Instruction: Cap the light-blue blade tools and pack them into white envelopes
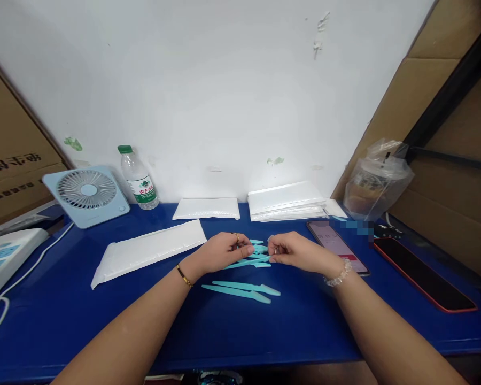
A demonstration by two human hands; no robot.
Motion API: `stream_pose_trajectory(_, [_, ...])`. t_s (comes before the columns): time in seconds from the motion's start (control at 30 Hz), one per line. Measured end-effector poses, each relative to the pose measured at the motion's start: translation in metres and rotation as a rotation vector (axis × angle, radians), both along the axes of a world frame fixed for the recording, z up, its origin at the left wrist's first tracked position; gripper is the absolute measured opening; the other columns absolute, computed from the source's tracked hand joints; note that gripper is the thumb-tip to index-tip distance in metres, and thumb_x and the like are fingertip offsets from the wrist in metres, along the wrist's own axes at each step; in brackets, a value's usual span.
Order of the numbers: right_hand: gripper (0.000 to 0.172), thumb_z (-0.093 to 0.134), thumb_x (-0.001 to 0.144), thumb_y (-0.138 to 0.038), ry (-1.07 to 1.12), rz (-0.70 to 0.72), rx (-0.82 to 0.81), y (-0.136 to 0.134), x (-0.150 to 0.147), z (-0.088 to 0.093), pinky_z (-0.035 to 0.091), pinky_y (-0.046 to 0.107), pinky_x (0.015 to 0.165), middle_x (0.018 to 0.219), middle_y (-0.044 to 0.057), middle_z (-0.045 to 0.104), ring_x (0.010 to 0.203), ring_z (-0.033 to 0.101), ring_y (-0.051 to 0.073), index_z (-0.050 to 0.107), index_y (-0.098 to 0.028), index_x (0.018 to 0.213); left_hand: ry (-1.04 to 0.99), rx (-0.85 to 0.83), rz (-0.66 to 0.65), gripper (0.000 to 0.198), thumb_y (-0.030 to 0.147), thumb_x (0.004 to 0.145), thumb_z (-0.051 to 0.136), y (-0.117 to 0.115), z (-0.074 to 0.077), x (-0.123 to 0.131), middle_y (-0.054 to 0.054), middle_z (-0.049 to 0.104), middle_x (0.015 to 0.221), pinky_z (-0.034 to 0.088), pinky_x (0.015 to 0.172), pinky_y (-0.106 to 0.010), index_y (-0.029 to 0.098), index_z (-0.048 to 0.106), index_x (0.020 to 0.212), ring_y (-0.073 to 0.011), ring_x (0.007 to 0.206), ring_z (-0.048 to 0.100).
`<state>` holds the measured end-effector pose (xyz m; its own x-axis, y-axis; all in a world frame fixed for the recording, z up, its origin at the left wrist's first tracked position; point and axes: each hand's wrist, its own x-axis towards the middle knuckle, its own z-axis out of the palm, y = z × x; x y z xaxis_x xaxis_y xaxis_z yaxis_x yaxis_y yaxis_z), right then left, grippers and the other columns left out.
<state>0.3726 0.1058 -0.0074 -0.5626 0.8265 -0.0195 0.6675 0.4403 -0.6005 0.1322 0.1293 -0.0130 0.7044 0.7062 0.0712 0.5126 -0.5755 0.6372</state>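
Observation:
My left hand (223,250) and my right hand (293,250) meet over the middle of the blue table (64,310), fingers pinched on a small bunch of slim teal plastic sticks (257,258). Both hands are closed on that bunch, which lies low over the table. Two more teal sticks (242,289) lie loose on the table just in front of the hands. A long white padded envelope (148,249) lies to the left of my left hand.
At the back stand a small blue fan (87,193), a water bottle (138,178), another white envelope (207,208) and a stack of envelopes (285,200). Two phones (336,243) (420,272) and a bagged drink cup (374,182) sit right. Cardboard boxes flank both sides.

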Motion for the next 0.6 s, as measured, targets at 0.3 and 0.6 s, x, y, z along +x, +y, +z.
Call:
stream_pose_trajectory(0.3, [0.019,0.055,0.081,-0.035,0.083,-0.171,0.030,0.012,0.014,-0.008,0.037,0.022,0.054,0.066,0.000,0.059,0.059,0.051,0.012,0.060,-0.017,0.080,0.055,0.177,0.092,0.031,0.037,0.090,0.039,0.010,-0.006,-0.005,-0.004,0.064,0.094,0.043,0.076,-0.029,0.020,0.064,0.091,-0.0184,0.088,0.056])
stream_pose_trajectory(0.6, [0.018,0.060,0.079,-0.035,0.041,-0.081,0.087,0.006,0.010,-0.001,0.040,0.023,0.057,0.078,0.002,0.062,0.064,0.053,0.012,0.065,-0.018,0.084,0.120,0.192,0.011,0.042,0.047,0.077,0.061,0.013,-0.020,-0.004,-0.006,0.055,0.113,0.040,0.089,-0.037,0.025,0.056,0.113,-0.0242,0.105,0.049])
